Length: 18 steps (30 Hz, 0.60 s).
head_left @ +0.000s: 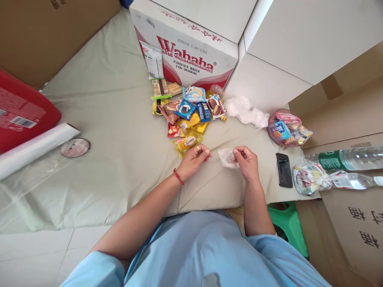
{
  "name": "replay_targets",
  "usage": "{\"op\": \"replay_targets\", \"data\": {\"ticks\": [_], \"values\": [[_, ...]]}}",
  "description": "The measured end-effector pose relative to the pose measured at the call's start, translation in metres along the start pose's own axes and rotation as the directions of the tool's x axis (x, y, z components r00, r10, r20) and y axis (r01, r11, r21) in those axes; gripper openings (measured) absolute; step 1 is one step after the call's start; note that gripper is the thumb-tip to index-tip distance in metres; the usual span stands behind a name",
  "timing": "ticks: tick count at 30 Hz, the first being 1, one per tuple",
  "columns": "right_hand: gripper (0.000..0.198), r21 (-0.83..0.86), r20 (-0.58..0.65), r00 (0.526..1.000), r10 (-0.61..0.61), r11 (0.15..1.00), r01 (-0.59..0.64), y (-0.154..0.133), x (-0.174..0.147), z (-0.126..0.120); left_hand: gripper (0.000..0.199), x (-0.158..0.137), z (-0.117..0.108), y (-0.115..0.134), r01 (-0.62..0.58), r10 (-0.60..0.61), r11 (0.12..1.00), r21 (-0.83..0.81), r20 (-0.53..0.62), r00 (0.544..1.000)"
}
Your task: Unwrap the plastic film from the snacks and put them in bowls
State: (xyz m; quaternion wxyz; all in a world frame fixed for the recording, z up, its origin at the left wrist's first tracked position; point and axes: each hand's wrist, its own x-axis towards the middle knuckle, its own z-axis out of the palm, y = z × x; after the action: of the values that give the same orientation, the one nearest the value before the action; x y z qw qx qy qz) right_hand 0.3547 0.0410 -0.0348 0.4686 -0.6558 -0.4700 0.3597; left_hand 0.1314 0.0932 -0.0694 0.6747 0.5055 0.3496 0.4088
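Over the cloth-covered table, my right hand pinches a small clear plastic bag, which sticks out to the left of the fingers. My left hand, with a red bracelet at the wrist, is closed thumb to fingers; whatever it may hold is too small to make out. Just beyond the left hand lies a pile of wrapped snacks: a yellow packet nearest, a red packet, a blue packet and a light blue packet. A gap separates the two hands.
Behind the snacks stands a Wahaha water carton. Crumpled clear plastic, a round bowl of snacks, a phone and plastic bottles lie to the right. At left are a red container, a white roll and a round lid.
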Motion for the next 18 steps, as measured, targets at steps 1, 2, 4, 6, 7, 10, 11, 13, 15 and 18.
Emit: {"op": "replay_targets", "data": {"ticks": [1, 2, 4, 6, 7, 10, 11, 13, 15, 18], "values": [[0.026, 0.01, -0.01, 1.0, -0.011, 1.0, 0.011, -0.001, -0.001, 0.0, 0.049, 0.0, 0.0, 0.001, 0.019, -0.019, 0.999, -0.031, -0.011, 1.0], [0.024, 0.003, -0.002, 0.999, -0.048, 0.999, 0.048, -0.002, -0.002, 0.0, 0.05, -0.001, 0.001, 0.002, 0.04, -0.041, 0.997, -0.06, -0.02, 0.999], [0.02, -0.059, 0.071, 0.985, -0.157, 0.985, 0.161, -0.006, -0.005, 0.002, 0.05, -0.003, 0.002, 0.004, 0.079, -0.08, 0.992, -0.095, -0.015, 0.997], [0.018, -0.144, 0.164, 0.956, -0.243, 0.953, 0.267, -0.009, -0.007, 0.006, 0.05, -0.004, 0.003, 0.005, 0.097, -0.095, 0.993, -0.061, 0.041, 0.995], [0.018, -0.177, 0.189, 0.945, -0.267, 0.937, 0.3, -0.009, -0.008, 0.008, 0.048, -0.005, 0.004, 0.005, 0.092, -0.09, 0.996, -0.018, 0.082, 0.993], [0.019, -0.227, 0.177, 0.935, -0.308, 0.911, 0.343, -0.008, -0.008, 0.012, 0.041, -0.005, 0.005, 0.002, 0.033, -0.049, 0.994, 0.108, 0.15, 0.987], [0.023, -0.234, 0.177, 0.932, -0.315, 0.907, 0.351, -0.007, -0.008, 0.013, 0.04, -0.005, 0.004, 0.001, 0.018, -0.036, 0.992, 0.127, 0.136, 0.99], [0.036, -0.266, 0.204, 0.928, -0.311, 0.895, 0.359, -0.003, -0.007, 0.012, 0.038, -0.003, 0.003, -0.002, 0.017, -0.027, 0.991, 0.133, 0.075, 0.997], [0.032, -0.31, 0.232, 0.931, -0.282, 0.885, 0.346, 0.001, -0.006, 0.009, 0.036, -0.001, 0.001, -0.005, 0.032, -0.034, 0.993, 0.117, 0.018, 0.999], [0.02, -0.324, 0.185, 0.954, -0.235, 0.902, 0.285, 0.006, -0.007, 0.004, 0.035, 0.001, -0.001, -0.008, 0.045, -0.041, 0.993, 0.111, -0.041, 0.998]]}}
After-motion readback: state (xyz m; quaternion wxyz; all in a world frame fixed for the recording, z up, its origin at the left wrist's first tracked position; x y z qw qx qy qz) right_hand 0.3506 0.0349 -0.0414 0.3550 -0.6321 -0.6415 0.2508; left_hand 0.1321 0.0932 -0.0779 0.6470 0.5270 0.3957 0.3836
